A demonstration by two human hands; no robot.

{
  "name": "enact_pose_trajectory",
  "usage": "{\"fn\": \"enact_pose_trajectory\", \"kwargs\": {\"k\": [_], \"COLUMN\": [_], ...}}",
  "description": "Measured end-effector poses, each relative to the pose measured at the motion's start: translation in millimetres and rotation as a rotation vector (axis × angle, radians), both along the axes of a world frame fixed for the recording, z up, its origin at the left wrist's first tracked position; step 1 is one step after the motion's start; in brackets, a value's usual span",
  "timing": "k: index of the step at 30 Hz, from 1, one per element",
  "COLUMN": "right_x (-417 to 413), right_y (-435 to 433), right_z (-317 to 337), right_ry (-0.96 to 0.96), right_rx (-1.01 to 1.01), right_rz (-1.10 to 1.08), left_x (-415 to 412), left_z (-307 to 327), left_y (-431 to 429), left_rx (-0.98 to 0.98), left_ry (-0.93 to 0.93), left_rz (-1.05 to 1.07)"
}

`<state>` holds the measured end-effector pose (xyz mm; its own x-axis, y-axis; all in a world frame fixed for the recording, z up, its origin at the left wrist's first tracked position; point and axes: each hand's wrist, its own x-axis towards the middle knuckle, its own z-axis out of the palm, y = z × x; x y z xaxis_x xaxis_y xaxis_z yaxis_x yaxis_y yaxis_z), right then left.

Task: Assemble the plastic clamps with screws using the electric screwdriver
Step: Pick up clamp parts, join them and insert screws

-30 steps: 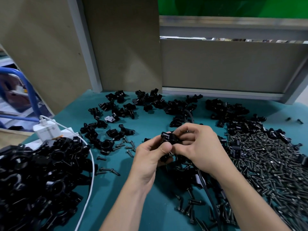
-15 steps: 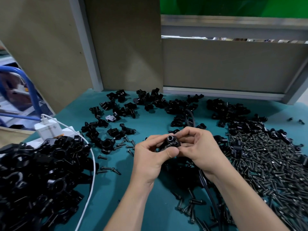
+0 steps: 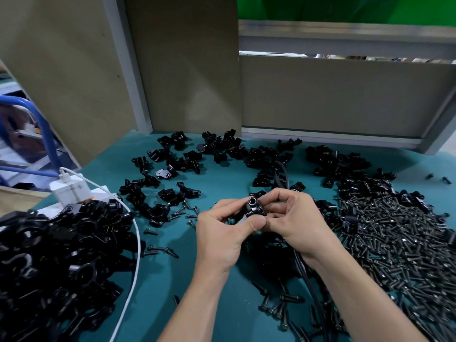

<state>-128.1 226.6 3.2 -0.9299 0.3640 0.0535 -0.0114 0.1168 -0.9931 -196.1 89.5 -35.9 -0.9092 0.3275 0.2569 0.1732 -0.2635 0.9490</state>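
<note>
A small black plastic clamp (image 3: 255,208) is held above the teal table (image 3: 217,183) between both hands. My left hand (image 3: 223,236) pinches it from the left with thumb below and fingers above. From the right, my right hand (image 3: 294,223) grips it with curled fingers. The clamp's round bore faces up toward me. A big heap of black screws (image 3: 394,248) lies at the right. Loose clamp parts (image 3: 177,166) are scattered across the back of the table. The electric screwdriver is not visible; only a black cable (image 3: 281,174) runs under my hands.
A tall pile of black clamps (image 3: 49,262) fills the left front. A white charger (image 3: 70,191) with a white cable (image 3: 134,267) sits at the left edge. Loose screws (image 3: 160,249) lie between the pile and my hands. Beige panels wall the back.
Both hands have lowered slightly and turned the clamp, so its round bore now faces up. The grip of both hands on it has stayed.
</note>
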Motion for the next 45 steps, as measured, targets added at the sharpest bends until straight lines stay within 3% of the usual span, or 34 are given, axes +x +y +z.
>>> {"fn": "enact_pose_trajectory", "kwargs": {"k": [10,19,22,25,27,31,34,37,41,45], "right_x": [-0.3,1.4,1.3,1.1,1.9,5.5,1.7,-2.6,-0.5,3.7], "right_y": [-5.2,-2.9,-4.4,-4.7,-3.1,-10.8,-28.4,-39.0,-43.1,-47.0], "right_z": [0.7,4.4,6.5,10.9,14.3,13.2,-2.5,-15.7,-13.8,-10.8], "right_ry": [-0.008,-0.021,0.01,-0.013,-0.081,-0.328,-0.503,-0.514,-0.446,-0.44], "right_rx": [-0.153,-0.061,0.001,0.07,0.184,0.785,0.982,1.233,1.303,1.195], "right_rz": [0.06,0.038,0.024,0.015,-0.014,0.004,0.154,0.206,0.158,0.098], "left_x": [3.7,4.3,4.9,5.8,4.6,-4.9,-7.0,-7.7,-10.2,-11.8], "left_z": [2.3,3.4,5.9,11.9,15.9,18.3,18.6,17.9,14.8,12.0], "left_y": [-0.2,1.3,3.1,2.0,-2.3,-13.9,-16.0,-16.4,-17.6,-16.5], "left_rx": [-0.076,-0.043,0.016,0.182,0.321,0.621,0.722,0.732,0.744,0.71], "left_ry": [0.119,0.059,-0.008,-0.223,-0.458,-0.837,-0.915,-0.929,-0.933,-0.923], "left_rz": [0.112,0.083,0.044,-0.056,-0.114,-0.213,-0.256,-0.252,-0.239,-0.196]}}
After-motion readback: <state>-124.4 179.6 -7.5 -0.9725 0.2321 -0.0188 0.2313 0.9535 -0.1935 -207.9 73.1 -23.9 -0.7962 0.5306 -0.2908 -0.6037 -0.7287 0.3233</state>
